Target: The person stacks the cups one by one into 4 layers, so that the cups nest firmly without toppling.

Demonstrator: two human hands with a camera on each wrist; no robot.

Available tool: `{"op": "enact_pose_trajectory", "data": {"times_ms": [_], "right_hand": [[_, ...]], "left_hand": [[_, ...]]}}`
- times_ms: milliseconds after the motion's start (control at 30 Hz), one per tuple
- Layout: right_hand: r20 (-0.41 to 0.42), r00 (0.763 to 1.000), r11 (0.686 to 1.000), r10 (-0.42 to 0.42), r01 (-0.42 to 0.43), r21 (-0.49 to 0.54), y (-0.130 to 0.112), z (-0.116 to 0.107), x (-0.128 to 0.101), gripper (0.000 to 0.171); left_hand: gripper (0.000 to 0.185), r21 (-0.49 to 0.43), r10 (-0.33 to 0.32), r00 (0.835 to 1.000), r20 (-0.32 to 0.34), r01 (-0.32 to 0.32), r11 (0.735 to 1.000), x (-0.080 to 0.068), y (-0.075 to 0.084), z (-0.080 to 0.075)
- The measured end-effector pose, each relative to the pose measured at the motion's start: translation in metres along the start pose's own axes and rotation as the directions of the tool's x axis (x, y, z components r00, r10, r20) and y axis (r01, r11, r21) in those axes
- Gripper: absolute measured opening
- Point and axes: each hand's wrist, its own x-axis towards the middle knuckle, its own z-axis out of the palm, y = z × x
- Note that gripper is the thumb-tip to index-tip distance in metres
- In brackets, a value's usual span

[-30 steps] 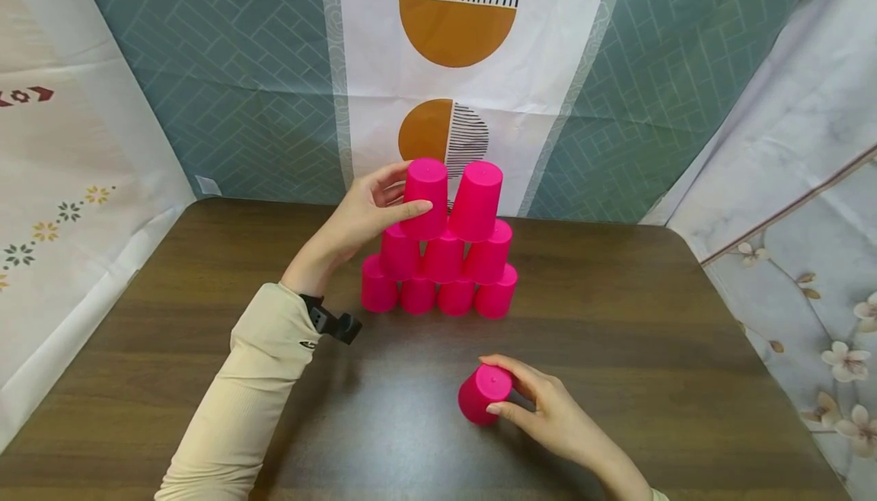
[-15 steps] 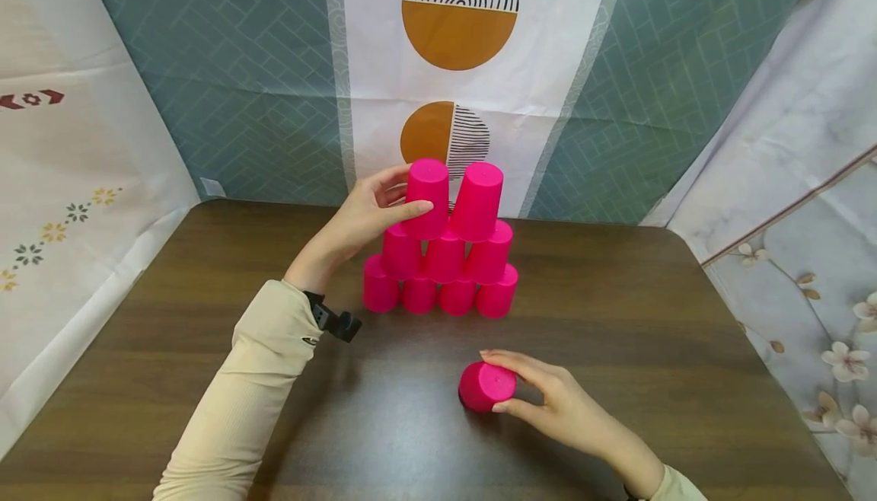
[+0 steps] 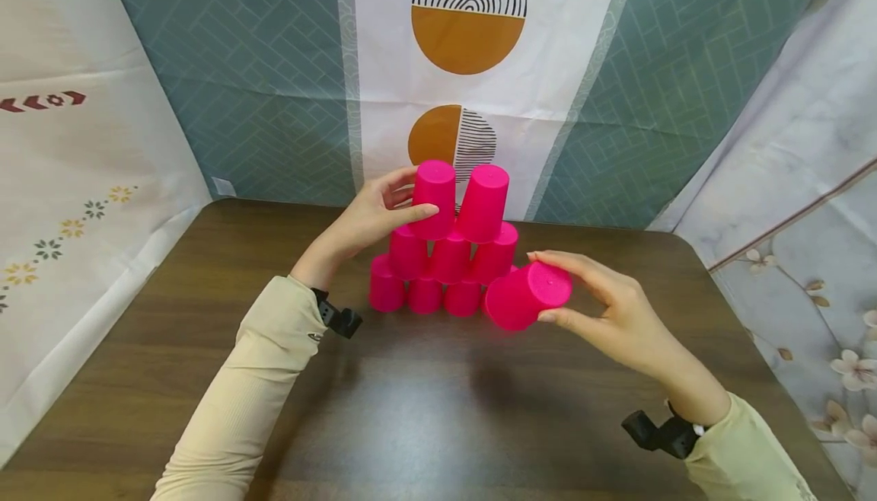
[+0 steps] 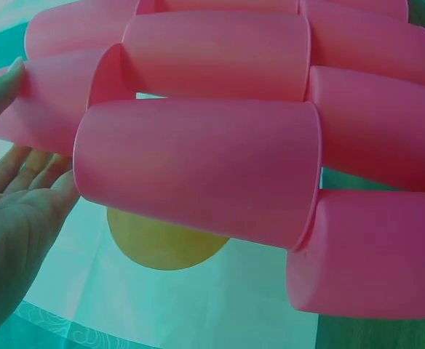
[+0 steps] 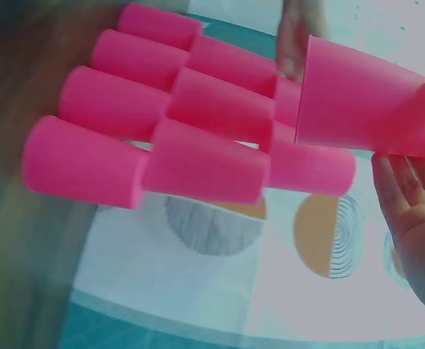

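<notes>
Pink plastic cups stand upside down in a stepped stack: several in the bottom row, three in the middle, two on top. My left hand pinches the top-left cup, thumb in front and fingers behind it. Beside that stands the top-right cup, leaning a little. My right hand holds another pink cup in the air, tilted, its closed base toward the head camera. From the head view, this cup hides much of the bottom row's right end. The right wrist view shows the held cup apart from the stack.
The stack rests on a dark brown wooden table. Behind it hangs a patterned teal and white cloth. Light printed cloths hang at the left and right. Each wrist carries a small black camera.
My right hand has lifted its cup off the table and carried it up, forward and rightward to beside the stack. My left hand keeps its hold on the top-left cup.
</notes>
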Motion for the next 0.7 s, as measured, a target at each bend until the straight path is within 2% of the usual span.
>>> {"op": "enact_pose_trajectory", "data": {"times_ms": [67,233,300,500,600,700], "right_hand": [[-0.011,1.000,0.999,-0.014,0.014,0.045,-0.001,-0.005,0.009,0.069],[-0.024,0.999,0.981,0.040,-0.034,0.193,-0.006,-0.016,0.030,0.069],[-0.042,0.997,0.976,0.070,-0.060,0.209,-0.011,-0.020,0.038,0.067],[-0.125,0.991,0.967,0.042,-0.009,0.255,-0.023,-0.021,0.072,0.060],[-0.150,0.986,0.963,0.067,-0.025,0.267,-0.022,-0.018,0.092,0.058],[-0.170,0.977,0.963,0.130,-0.083,0.257,-0.019,-0.017,0.110,0.057]], "left_hand": [[0.061,0.003,0.001,1.000,-0.001,-0.001,1.000,0.001,-0.001,0.000],[0.062,0.000,-0.016,1.000,-0.002,0.016,1.000,0.000,0.001,0.000],[0.063,0.001,-0.025,1.000,0.005,0.025,1.000,-0.001,0.006,0.002],[0.063,0.018,-0.032,0.999,0.021,0.031,0.999,-0.007,0.022,0.005],[0.063,-0.002,-0.024,1.000,0.016,0.024,1.000,-0.005,0.014,0.003],[0.063,-0.016,-0.017,1.000,0.013,0.017,1.000,-0.002,0.005,0.000]]}}
